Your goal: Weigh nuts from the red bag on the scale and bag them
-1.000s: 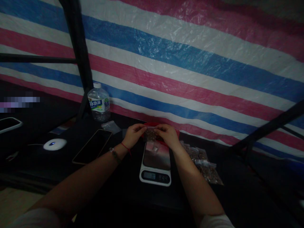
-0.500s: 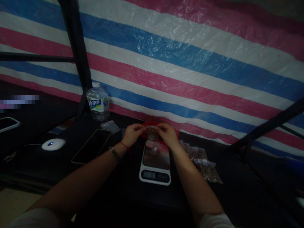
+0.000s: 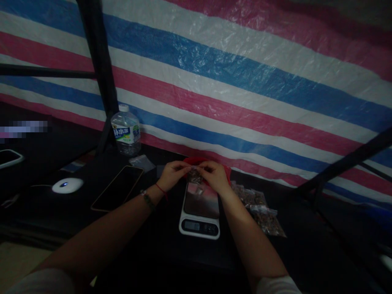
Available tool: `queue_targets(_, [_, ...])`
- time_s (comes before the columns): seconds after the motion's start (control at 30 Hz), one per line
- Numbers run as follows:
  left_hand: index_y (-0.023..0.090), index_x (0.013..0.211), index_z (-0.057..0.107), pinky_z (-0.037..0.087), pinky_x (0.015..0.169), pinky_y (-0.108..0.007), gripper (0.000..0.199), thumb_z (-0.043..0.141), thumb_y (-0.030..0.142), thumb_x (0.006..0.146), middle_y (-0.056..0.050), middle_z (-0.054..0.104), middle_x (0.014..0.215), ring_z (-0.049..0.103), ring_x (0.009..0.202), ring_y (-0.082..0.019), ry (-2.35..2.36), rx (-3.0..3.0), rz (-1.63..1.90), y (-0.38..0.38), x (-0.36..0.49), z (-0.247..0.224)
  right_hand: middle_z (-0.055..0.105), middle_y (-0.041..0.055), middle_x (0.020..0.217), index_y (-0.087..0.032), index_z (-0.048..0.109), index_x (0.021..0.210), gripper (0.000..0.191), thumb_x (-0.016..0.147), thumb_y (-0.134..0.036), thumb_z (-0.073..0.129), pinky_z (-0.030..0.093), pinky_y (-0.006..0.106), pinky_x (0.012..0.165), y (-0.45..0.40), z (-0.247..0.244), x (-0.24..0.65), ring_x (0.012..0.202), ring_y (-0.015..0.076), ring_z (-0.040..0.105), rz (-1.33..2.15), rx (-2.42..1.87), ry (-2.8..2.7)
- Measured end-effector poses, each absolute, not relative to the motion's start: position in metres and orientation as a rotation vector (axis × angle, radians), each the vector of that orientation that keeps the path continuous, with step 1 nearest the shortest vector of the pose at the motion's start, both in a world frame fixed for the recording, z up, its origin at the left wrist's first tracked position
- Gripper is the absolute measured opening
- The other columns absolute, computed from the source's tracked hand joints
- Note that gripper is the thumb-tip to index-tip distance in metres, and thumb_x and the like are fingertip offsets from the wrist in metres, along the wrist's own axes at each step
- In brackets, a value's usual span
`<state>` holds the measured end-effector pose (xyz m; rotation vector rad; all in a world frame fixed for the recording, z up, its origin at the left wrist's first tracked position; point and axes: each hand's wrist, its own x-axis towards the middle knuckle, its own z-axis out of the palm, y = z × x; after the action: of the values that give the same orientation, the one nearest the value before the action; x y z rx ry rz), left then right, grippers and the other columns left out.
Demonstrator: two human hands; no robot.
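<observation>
A small clear bag with brown bits (image 3: 194,176) hangs by its top edge between my two hands, over the far end of a white scale (image 3: 200,228) with a metal plate. My left hand (image 3: 173,174) pinches the bag's left top corner. On the other side, my right hand (image 3: 215,175) pinches the top edge, its fingers close to the left ones. Behind both hands is a red container (image 3: 227,170), partly hidden. Right of the scale lie several filled bags (image 3: 267,220).
At the left are a dark phone (image 3: 119,188), flat clear bags (image 3: 142,163), a large plastic bottle (image 3: 126,132) and a white mouse-like device (image 3: 67,185). Another phone (image 3: 9,158) lies at the far left. Dark frame bars stand before a striped sheet.
My right hand has shifted slightly left along the bag's top edge, closer to my left hand. The bag hangs a little lower and more to the left.
</observation>
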<state>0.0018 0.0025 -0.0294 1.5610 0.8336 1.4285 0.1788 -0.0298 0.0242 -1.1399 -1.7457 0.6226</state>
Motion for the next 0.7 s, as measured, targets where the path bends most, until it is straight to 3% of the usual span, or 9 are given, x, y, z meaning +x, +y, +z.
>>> queue_targets(0.7, [0.017,0.079,0.073,0.054,0.07,-0.027,0.02,0.067,0.036,0.076,-0.004,0.073,0.079,0.066,0.073,-0.017,0.827,1.732,1.382,-0.0075,0.0035,-0.0214,0.07,0.0031,0.074,-0.021,0.073,0.073,0.009,0.075,-0.018,0.065,0.047,0.029,0.067,-0.0333,0.0222,0.1708,0.07,0.0178,0.062,0.336,-1.148,-1.932])
